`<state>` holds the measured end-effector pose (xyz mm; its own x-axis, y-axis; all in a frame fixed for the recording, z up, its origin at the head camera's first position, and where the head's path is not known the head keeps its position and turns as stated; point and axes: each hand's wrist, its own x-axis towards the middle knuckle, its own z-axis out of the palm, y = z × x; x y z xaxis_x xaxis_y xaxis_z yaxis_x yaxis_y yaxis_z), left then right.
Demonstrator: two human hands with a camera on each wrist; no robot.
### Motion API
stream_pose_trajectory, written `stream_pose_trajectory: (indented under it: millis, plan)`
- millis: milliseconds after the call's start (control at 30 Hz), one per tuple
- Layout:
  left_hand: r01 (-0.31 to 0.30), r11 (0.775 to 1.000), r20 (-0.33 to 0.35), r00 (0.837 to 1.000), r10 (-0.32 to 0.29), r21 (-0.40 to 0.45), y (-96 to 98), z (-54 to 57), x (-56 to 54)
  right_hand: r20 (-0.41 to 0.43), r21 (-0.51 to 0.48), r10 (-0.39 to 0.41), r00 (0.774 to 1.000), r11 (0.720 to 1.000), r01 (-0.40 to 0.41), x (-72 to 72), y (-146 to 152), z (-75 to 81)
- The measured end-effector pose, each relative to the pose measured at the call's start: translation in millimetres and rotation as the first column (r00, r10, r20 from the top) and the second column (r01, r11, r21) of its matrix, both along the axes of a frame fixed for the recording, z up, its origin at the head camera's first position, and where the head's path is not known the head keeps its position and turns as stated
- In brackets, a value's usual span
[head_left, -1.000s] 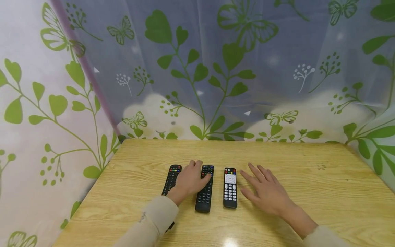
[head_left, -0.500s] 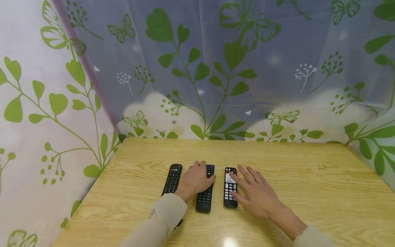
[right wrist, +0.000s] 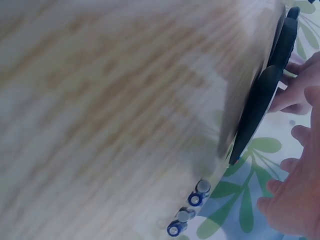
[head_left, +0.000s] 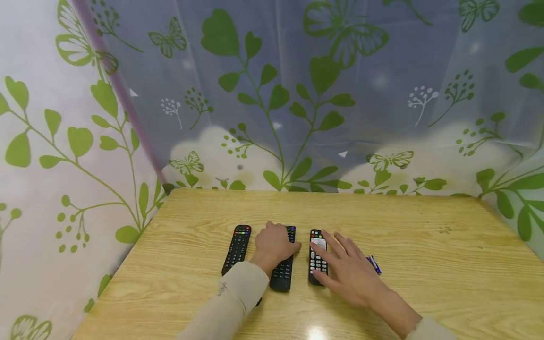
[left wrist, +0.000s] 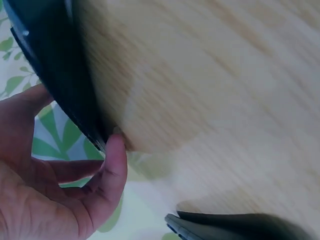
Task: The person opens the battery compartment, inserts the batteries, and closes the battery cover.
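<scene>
Three black remote controls lie side by side on the wooden table. My left hand [head_left: 272,243] is over the upper part of the middle remote control [head_left: 281,276], its thumb across the right edge. In the left wrist view, thumb and fingers stand on either side of a dark remote control [left wrist: 60,65]. Over the right remote control [head_left: 318,264], which has white buttons, my right hand [head_left: 354,274] is spread, fingers straight; whether they touch it I cannot tell. The left remote control [head_left: 237,248] lies beside my left sleeve.
Several blue-and-silver batteries [head_left: 374,265] lie just beyond my right hand, their ends [right wrist: 183,215] in a row in the right wrist view. The table [head_left: 446,264] meets a leaf-and-butterfly printed curtain [head_left: 272,94] at the back.
My left hand has moved right onto the middle remote control, uncovering the left one. My right hand has moved left over the right remote control, and the batteries have come into sight.
</scene>
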<state>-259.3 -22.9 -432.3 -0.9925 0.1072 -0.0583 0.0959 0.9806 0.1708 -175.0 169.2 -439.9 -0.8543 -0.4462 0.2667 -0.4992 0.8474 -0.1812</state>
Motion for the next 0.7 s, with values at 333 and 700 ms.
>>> stream_pose_trajectory:
  millis: [333, 700]
  plan:
    - [0.009, 0.999, 0.011, 1.000, -0.009, 0.040, -1.1, 3.6, -2.1, -0.004, -0.007, 0.008, 1.000, 1.000, -0.008, 5.1, -6, 3.2]
    - [0.000, 0.977, 0.070, 0.997, -0.016, 0.213, -15.5, -3.2, -10.6, 0.002, -0.003, 0.018, 1.000, 1.000, -0.018, 7.8, -3, 0.0]
